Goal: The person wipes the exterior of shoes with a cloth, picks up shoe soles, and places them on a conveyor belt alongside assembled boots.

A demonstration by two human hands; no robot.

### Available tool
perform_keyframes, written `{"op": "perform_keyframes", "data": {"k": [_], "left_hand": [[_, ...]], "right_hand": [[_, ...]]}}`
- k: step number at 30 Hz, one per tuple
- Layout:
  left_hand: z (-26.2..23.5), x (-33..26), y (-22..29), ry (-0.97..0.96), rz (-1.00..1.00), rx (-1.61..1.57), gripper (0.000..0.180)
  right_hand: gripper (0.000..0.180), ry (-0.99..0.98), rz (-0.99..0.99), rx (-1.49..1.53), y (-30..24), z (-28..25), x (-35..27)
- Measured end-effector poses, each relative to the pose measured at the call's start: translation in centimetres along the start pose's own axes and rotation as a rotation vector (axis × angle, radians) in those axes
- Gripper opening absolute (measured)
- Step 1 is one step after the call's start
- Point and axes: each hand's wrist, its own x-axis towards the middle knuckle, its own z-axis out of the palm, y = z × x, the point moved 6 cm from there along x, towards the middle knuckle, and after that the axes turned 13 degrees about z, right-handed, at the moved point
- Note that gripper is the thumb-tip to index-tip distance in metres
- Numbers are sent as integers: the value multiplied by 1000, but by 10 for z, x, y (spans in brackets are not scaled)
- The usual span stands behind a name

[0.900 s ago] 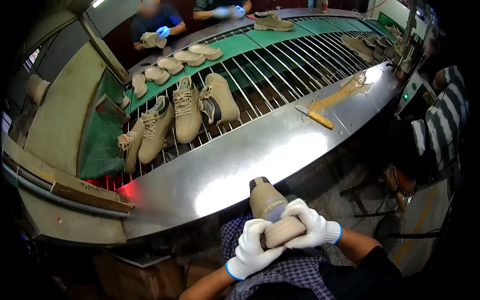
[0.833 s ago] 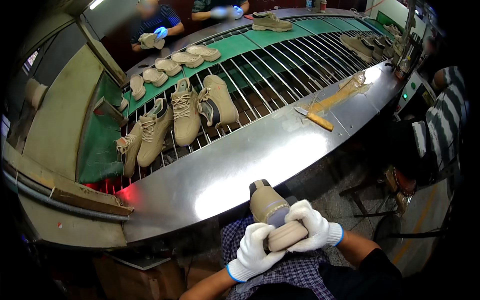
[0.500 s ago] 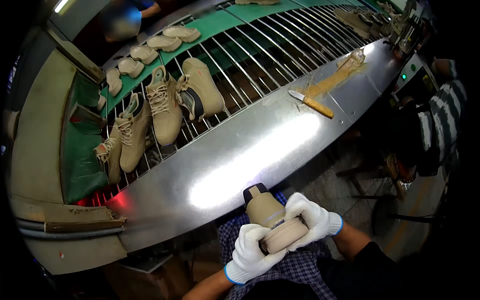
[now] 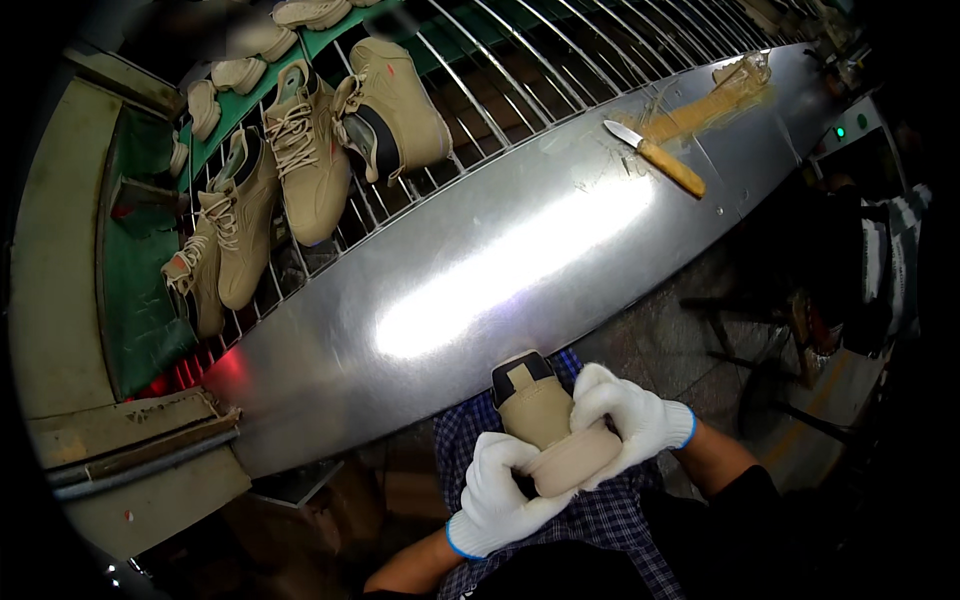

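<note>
Low in front of me, close to the bench's near edge, I hold a beige shoe upper (image 4: pixel 535 410) with a dark collar, its collar end pointing away. A pale beige sole (image 4: pixel 578 460) lies against its near end. My left hand (image 4: pixel 505 495), in a white knit glove with a blue cuff edge, is closed on the left side of the sole. In a matching glove, my right hand (image 4: pixel 630 425) grips the sole's right side, thumb near where it meets the upper. The fingers beneath are hidden, as is how closely sole and upper fit.
A steel bench (image 4: pixel 480 290) stretches ahead, bearing a wooden-handled knife (image 4: pixel 660 165) beside a strip of dried glue (image 4: pixel 705 110). Beyond is a rack of metal bars (image 4: pixel 500 70) with several beige lace-up shoes (image 4: pixel 310 160). Pale soles (image 4: pixel 204 110) line a green belt behind them.
My view has tipped down, so the bench and shoes sit higher in the picture. The sole has turned slightly in my hands, and its outer face looks smoother and broader now.
</note>
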Motion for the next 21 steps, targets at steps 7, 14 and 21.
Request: {"op": "perform_keyframes", "data": {"k": [7,14,21], "left_hand": [[-2,-49,-54,-4,-419,-436,112],[-70,-14,-36,-185,-169,-148,116],[-140,34,88,-6,460,-176,147]], "right_hand": [[136,-122,669,-286,42,21,-29],[115,-222,734,332,85,57,-45],[84,-238,254,35,-81,14,61]]}}
